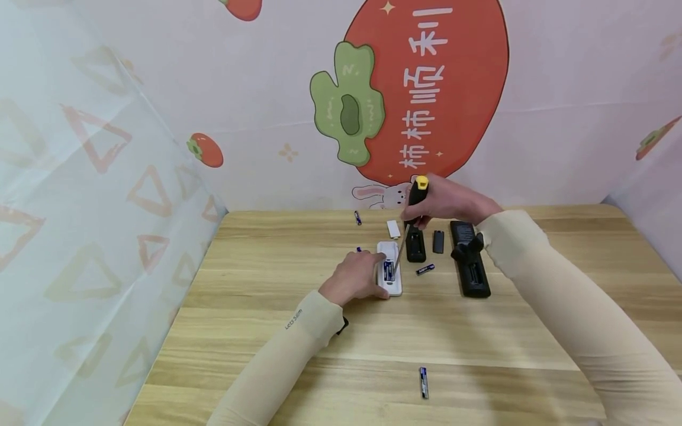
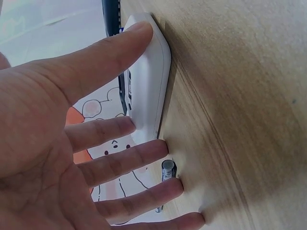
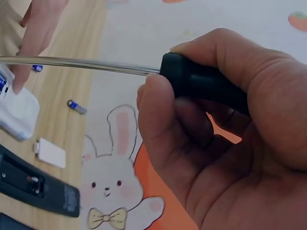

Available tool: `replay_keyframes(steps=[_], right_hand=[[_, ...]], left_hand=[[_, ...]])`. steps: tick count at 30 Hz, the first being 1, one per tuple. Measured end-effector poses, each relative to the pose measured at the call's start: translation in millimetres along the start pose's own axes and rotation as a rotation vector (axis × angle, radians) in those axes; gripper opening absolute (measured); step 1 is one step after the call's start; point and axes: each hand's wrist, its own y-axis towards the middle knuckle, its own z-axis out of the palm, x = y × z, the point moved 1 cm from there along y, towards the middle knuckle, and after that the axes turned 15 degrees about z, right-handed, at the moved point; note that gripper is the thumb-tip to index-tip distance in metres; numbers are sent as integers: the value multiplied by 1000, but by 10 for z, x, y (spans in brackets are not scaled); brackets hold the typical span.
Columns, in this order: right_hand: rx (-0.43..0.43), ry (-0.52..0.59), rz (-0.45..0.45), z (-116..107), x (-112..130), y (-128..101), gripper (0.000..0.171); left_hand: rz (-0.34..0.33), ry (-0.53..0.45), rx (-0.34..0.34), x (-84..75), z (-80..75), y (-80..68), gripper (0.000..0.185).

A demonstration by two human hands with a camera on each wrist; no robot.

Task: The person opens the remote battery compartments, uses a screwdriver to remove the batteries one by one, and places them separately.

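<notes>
I have my right hand (image 1: 444, 204) wrapped tight around the black handle of the screwdriver (image 1: 415, 198), all fingers curled on it, and the metal shaft slants down from that fist toward the open battery bay of the white remote (image 1: 389, 277), which lies below and to the left of the grip. My left hand (image 1: 356, 278) is flat against the remote's left edge, fingers straight and spread, thumb pressing the end of the casing as the left wrist view shows; it steadies the remote rather than clutching it. The remote's back cover (image 1: 393, 228) is already off and lies just beyond the remote, under my right fist. I can see at least one battery (image 1: 388, 271) sitting in the bay, right at the screwdriver tip, so I judge the prying-out is only partly done. One loose battery (image 1: 425, 270) lies just right of the tip, another (image 1: 423, 382) well back toward me. Directly below my right hand a small black remote (image 1: 415, 245) lies opened with its cover (image 1: 438, 241) beside it, and a longer black remote (image 1: 470, 266) sits further right.
</notes>
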Motion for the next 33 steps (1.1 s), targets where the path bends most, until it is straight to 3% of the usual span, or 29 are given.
replay_keyframes(steps=[9, 13, 20, 27, 33], right_hand=[[30, -138, -114, 158, 232, -40, 12], [12, -142, -96, 175, 246, -51, 12], [-101, -138, -24, 214, 206, -50, 22], [-112, -143, -6, 226, 216, -71, 22], [-111, -150, -44, 237, 220, -134, 23]], left_hand=[[4, 33, 9, -8, -16, -8, 83], [6, 34, 11, -10, -17, -14, 82], [3, 28, 11, -17, -13, -13, 82], [-5, 26, 15, -11, -11, -17, 82], [-7, 44, 21, -1, -10, -3, 84]])
